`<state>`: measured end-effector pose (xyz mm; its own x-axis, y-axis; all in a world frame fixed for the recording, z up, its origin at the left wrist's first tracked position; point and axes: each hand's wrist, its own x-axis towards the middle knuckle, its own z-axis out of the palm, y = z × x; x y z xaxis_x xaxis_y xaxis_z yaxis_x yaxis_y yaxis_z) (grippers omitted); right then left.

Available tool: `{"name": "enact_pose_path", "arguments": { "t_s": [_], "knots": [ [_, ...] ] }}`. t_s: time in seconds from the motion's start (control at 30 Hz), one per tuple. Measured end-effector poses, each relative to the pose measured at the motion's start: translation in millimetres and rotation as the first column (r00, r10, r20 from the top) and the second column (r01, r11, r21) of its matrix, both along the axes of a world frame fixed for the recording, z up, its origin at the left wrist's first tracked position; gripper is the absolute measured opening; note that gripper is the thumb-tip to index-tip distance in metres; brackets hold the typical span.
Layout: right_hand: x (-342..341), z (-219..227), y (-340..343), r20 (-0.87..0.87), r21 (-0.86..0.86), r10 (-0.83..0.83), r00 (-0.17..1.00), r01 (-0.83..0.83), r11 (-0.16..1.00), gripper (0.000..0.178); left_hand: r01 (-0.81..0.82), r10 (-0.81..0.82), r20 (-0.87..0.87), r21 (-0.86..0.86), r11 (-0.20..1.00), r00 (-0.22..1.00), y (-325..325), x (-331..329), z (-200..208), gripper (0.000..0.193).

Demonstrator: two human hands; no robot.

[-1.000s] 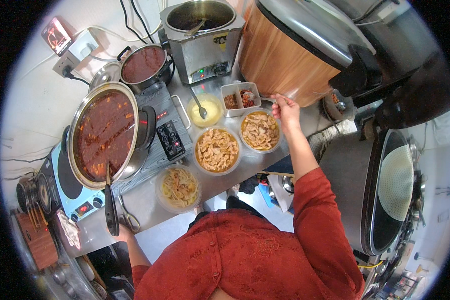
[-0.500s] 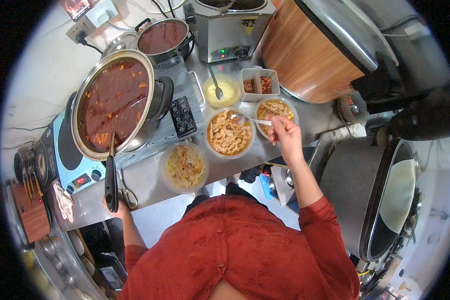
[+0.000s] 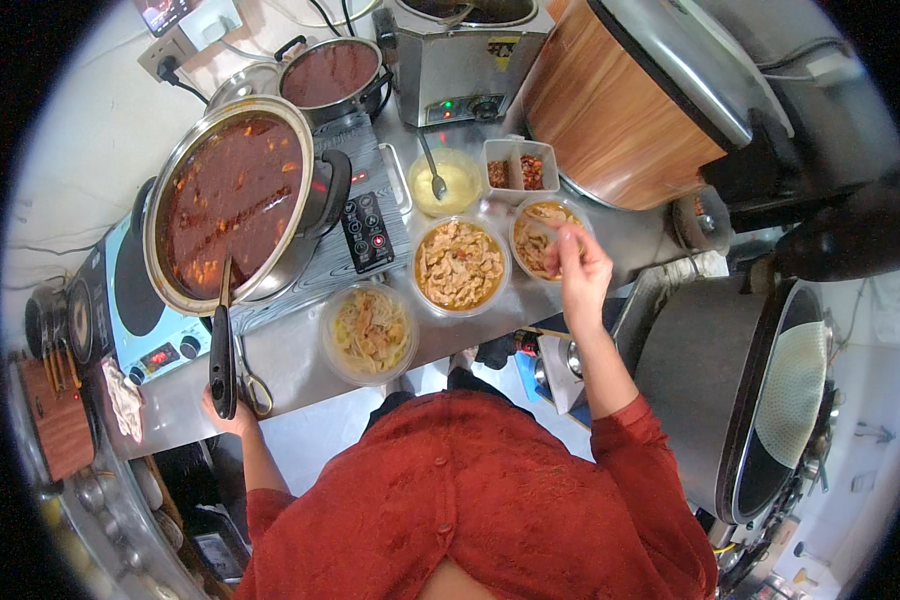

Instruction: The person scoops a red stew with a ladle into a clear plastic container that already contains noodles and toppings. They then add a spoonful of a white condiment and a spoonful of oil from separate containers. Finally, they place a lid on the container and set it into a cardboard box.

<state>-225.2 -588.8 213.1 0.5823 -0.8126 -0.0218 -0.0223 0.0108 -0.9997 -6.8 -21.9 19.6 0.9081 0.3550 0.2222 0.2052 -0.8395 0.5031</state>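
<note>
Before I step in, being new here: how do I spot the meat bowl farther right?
Find the big wood-patterned drum. The bowl stands on the steel counter, nearer the person; unlike its neighbours, it has the right hand over it.

A white wall (image 3: 80, 190) with a power socket (image 3: 167, 55) rises at the far left; a stainless-steel counter (image 3: 295, 373) runs left to right above a pale, brightly lit floor (image 3: 310, 430).
</note>
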Motion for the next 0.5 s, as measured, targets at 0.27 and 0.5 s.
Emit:
{"name": "enact_pose_path", "arguments": {
  "t_s": [0.27,0.5],
  "knots": [
    [67.4,-18.6,-59.9,-0.379,-0.489,-0.124,0.917,-0.085,0.868,0.032,-0.006,0.014,-0.078,0.111,0.994,0.997,4.5,-0.2,-2.5,0.045],
    [58.9,0.0,-58.6,-0.552,-0.634,-0.179,0.815,-0.271,0.724,0.026,0.039,-0.042,0.052,0.057,0.998,0.998,-10.2,-6.6,9.9,0.046]
  ]
}}
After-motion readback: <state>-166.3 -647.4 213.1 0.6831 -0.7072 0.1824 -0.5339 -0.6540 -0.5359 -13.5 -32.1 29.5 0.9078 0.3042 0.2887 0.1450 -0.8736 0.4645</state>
